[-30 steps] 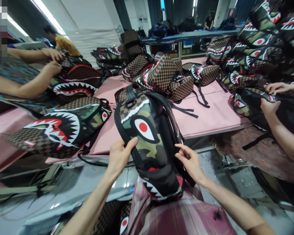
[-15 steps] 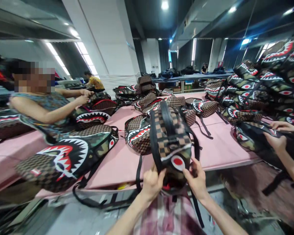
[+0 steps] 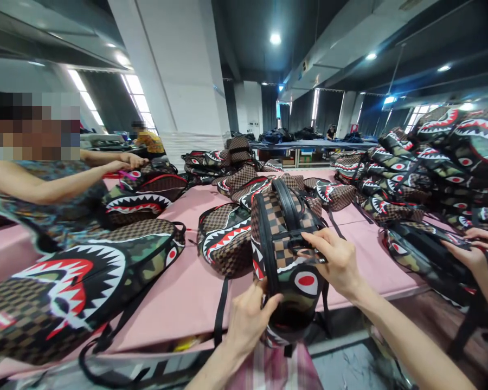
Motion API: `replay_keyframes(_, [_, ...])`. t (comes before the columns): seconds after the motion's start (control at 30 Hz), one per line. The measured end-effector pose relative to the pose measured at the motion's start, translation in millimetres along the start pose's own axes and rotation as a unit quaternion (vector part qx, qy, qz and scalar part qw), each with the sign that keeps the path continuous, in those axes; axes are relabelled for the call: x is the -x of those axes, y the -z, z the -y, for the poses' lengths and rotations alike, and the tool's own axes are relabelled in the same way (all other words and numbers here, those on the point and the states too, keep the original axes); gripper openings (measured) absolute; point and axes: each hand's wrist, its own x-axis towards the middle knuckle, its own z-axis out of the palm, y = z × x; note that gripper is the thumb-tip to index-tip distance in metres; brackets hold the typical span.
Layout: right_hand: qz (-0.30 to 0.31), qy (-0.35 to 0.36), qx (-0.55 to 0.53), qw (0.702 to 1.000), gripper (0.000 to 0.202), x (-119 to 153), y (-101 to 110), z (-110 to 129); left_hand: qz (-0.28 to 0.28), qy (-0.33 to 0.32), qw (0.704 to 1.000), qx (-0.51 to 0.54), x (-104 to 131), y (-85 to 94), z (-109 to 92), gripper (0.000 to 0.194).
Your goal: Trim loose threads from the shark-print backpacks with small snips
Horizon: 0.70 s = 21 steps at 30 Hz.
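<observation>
A backpack (image 3: 287,260) with brown check, camouflage, a red-and-white eye and a black top handle stands upright before me at the edge of the pink table. My left hand (image 3: 250,314) is closed on its lower left side, thumb over the dark front. Higher up, my right hand (image 3: 335,260) is closed with the fingertips pinching the black trim by the handle's near end. Something small and shiny shows under those fingers; I cannot make out what. Just left lies another shark-mouth backpack (image 3: 225,238).
A large shark-mouth backpack (image 3: 117,271) lies at left on the pink table (image 3: 174,303), straps over the edge. Several bags are piled at right (image 3: 427,162). One person (image 3: 44,184) handles a bag at left; another person's hands (image 3: 472,252) work on a dark backpack at right.
My right hand has moved from the backpack's lower right side up to the trim by its handle. My left hand stays on the lower left side. The view has shifted slightly.
</observation>
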Motion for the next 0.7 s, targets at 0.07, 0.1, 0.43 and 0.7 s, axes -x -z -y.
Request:
replay_keyframes(0.07, [-0.008,0.001,-0.019,1.000,0.031,4,-1,0,-0.039,-0.008,0.998,0.038,-19,20.4,-1,0.028])
replay_keyframes(0.1, [-0.013,0.001,-0.026,1.000,0.030,5,-1,0,-0.069,-0.012,0.996,0.059,-31,31.1,-2,0.028])
replay_keyframes(0.43, [-0.013,0.014,-0.049,0.999,0.027,2,4,3,0.068,-0.123,0.990,-0.012,-140,81.1,-21,0.009])
replay_keyframes(0.7, [-0.007,0.043,-0.033,0.999,0.028,3,4,6,0.164,-0.135,0.975,-0.066,-144,86.8,-30,0.019])
